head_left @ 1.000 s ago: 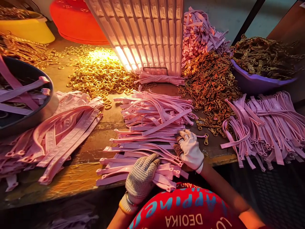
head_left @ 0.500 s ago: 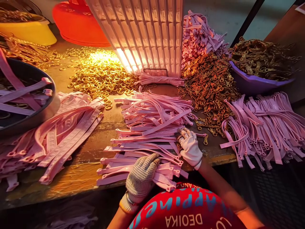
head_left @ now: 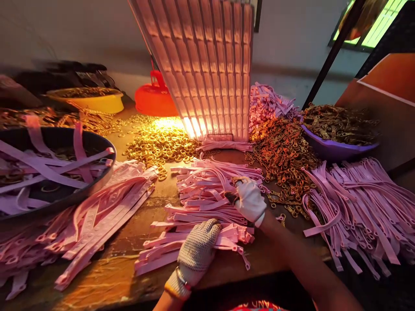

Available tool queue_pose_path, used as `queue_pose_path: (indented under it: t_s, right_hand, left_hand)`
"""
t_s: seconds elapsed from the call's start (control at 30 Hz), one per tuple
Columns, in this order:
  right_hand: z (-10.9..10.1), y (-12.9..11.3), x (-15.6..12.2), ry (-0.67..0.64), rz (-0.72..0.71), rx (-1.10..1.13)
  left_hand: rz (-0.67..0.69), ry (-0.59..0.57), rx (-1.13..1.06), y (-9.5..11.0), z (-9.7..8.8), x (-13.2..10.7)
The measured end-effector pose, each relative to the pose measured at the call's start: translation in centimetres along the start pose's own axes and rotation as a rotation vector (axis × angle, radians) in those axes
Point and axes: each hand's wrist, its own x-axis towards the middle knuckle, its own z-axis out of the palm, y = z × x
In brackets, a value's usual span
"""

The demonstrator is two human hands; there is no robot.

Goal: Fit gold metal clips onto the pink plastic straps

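My left hand [head_left: 198, 248], in a dotted knit glove, is closed around a bundle of pink straps [head_left: 162, 250] near the table's front edge. The straps stick out on both sides of my fist, and small loops show at their ends. Farther back, my right hand [head_left: 249, 201] wears a white glove with dark fingertips showing. It reaches over the middle pile of pink straps [head_left: 207, 185], thumb and forefinger apart, with no strap clearly held between them. Its other fingers are partly hidden.
A lit ribbed panel [head_left: 210, 73] stands behind the straps, beside a red lamp [head_left: 155, 99]. Gold rings [head_left: 158, 144] and metal clasps [head_left: 282, 151] lie heaped at the back. A dark basin [head_left: 106, 172] stands left, a purple basin [head_left: 340, 149] right, near more straps [head_left: 366, 203].
My right hand has moved away from me, from the right ends of the nearer straps onto the middle pile. The left hand keeps its bundle. The camera view has tilted up.
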Motion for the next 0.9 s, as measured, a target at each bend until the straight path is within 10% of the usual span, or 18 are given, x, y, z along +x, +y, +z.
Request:
queue_pose_path:
  t_s: [0.17,0.4,0.9]
  right_hand:
    - [3.2,-2.2,5.7,-0.044,0.137,-0.014]
    - [3.7,-1.2,4.4,-0.056,0.048,-0.049]
    - [3.7,0.5,6.3,-0.122,-0.112,-0.22]
  left_hand:
    - [0.027,0.104,0.006,-1.0,0.3,0.5]
    - [0.028,0.118,0.032,1.3,-2.4,-2.1]
    - [-0.197,-0.025,-0.108,3.7,-1.6,-2.4]
